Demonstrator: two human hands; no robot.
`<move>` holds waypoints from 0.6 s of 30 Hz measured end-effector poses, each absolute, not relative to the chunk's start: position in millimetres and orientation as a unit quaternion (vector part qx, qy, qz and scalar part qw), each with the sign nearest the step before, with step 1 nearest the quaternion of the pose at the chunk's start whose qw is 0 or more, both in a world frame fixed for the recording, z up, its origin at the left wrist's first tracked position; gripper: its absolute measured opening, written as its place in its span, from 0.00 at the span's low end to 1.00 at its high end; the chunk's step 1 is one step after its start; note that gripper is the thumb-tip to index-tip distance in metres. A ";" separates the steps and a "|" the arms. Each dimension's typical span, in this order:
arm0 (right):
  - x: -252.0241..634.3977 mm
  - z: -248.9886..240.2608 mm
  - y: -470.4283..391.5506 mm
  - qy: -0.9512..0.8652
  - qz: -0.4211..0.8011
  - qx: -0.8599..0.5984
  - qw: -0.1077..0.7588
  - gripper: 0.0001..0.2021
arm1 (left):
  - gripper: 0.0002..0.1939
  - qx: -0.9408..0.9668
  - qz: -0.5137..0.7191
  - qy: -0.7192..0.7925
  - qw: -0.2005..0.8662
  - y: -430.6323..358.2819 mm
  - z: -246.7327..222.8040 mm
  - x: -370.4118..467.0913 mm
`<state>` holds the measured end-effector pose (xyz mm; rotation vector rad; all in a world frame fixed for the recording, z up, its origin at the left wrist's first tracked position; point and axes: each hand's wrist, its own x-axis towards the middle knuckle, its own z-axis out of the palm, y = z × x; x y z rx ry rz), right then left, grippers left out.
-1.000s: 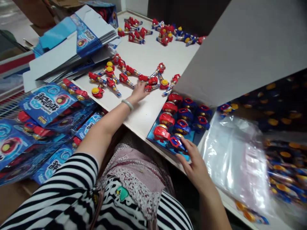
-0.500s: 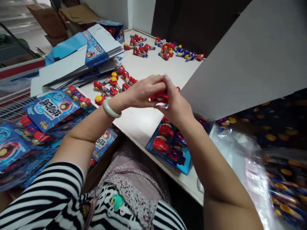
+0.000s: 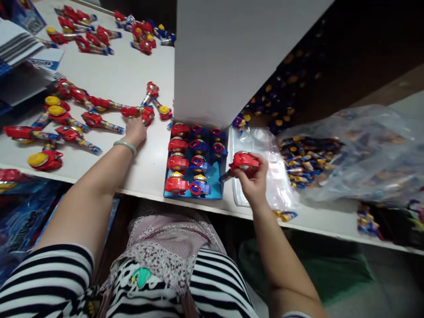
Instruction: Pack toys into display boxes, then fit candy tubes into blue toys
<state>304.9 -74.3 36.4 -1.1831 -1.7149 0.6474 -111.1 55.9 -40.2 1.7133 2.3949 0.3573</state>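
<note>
In my right hand [image 3: 256,181] is a red toy [image 3: 245,161] with a printed tube sticking out to the left, pinched between thumb and fingers. The hand is just right of an open blue display box [image 3: 217,179] that holds rows of red toys [image 3: 178,163] and blue toys [image 3: 199,163]. At the table's middle left, my left hand [image 3: 135,131] has its fingers closed on another red toy [image 3: 130,111] lying among several like it. Its fingertips are partly hidden. A pale green bangle [image 3: 125,145] circles the left wrist.
More red toys [image 3: 94,42] lie at the back left. The box's tall white lid [image 3: 212,66] stands up behind it. Clear plastic bags [image 3: 265,194] lie to the right, beside a large bag of small printed tubes [image 3: 306,159]. Stacked cardboard [image 3: 20,44] is at far left.
The two hands, together around a red toy before, are now apart. My right hand has carried a red toy beside the box; my left has reached down to the loose toys. The view has turned right.
</note>
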 end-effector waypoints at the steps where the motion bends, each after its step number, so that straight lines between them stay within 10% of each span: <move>1: 303.5 20.9 -74.1 -0.679 0.261 -0.488 0.483 0.28 | 0.20 0.566 0.127 0.808 0.103 51.4 -40.2 -111.6; 10: 299.4 -11.7 -73.5 -0.779 0.224 -0.404 0.423 0.24 | 0.17 0.553 0.537 0.567 0.290 -33.2 -1.9 -105.0; 18: 288.3 35.3 -85.8 -0.802 0.189 -0.423 0.377 0.25 | 0.11 0.655 0.555 0.332 0.391 -90.6 71.0 -21.5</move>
